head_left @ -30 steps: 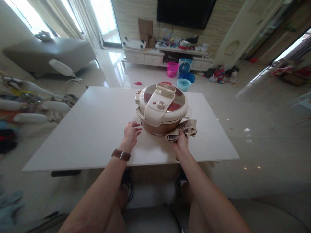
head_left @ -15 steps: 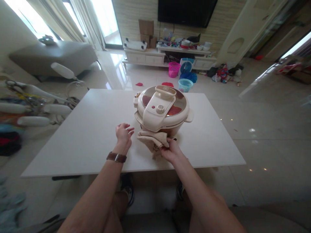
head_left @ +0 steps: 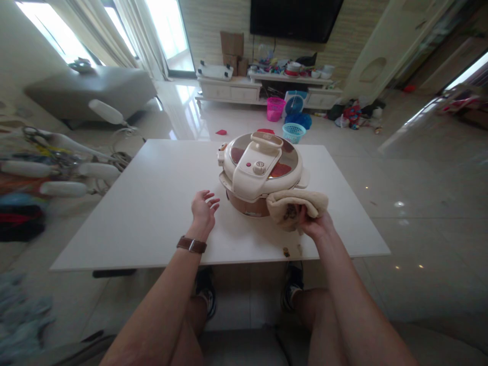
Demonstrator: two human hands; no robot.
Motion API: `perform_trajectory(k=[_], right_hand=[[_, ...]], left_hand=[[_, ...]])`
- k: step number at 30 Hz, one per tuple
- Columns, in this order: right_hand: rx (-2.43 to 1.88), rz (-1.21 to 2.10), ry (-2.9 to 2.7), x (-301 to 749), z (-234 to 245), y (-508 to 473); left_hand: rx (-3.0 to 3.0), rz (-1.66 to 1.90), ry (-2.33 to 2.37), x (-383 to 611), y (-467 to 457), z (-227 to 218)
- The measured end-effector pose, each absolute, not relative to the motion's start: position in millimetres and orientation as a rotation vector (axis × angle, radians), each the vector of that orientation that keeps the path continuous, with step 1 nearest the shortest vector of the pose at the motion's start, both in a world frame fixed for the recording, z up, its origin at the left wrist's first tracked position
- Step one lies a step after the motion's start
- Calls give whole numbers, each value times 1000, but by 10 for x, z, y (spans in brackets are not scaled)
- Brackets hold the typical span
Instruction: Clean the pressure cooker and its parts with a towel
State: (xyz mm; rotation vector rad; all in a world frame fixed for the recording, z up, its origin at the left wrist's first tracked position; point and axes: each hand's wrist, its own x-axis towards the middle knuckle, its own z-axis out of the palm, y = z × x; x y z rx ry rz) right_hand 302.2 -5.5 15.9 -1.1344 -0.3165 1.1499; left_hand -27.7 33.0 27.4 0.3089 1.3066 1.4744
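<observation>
A cream electric pressure cooker (head_left: 249,178) with a see-through lid and a brown lower body stands on the white table (head_left: 168,173). My right hand (head_left: 318,223) grips a folded beige cloth (head_left: 295,206) at the cooker's front right side; the cloth overlaps the body in view, and whether it presses on it I cannot tell. Some fingers are hidden behind the cloth. My left hand (head_left: 205,209), with a brown watch strap on the wrist, hovers left of the cooker, fingers apart and holding nothing. A small dark and gold mark (head_left: 286,252) shows near the table's front edge.
Beyond the table stand a light blue basket (head_left: 293,132) and a pink basket (head_left: 275,109) on the floor. A white cabinet (head_left: 229,93) with clutter lies behind them. At the left is a lamp-like fixture with white tubes (head_left: 63,189).
My right hand has carried the cloth rightward along the cooker's front, uncovering its brown lower body. My left hand stays beside the cooker, fingers still apart. The view has shifted slightly.
</observation>
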Motion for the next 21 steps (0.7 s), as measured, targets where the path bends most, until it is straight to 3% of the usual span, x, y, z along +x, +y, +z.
perform_trajectory(k=[3,10,16,21], right_hand=[[-1139,1068,-236,3089,205,10],[-1314,508,-291,2304,128,-108],[-1511,430,-446,2118,33,-214],[-1294,544,-355,2509,19,50]], left_hand=[[398,1409,1180,-219,310,311],[439,1347,1142,-85,293,327],[470,1349,1156,18,307,261],[474,1393,1032,174,244,241]])
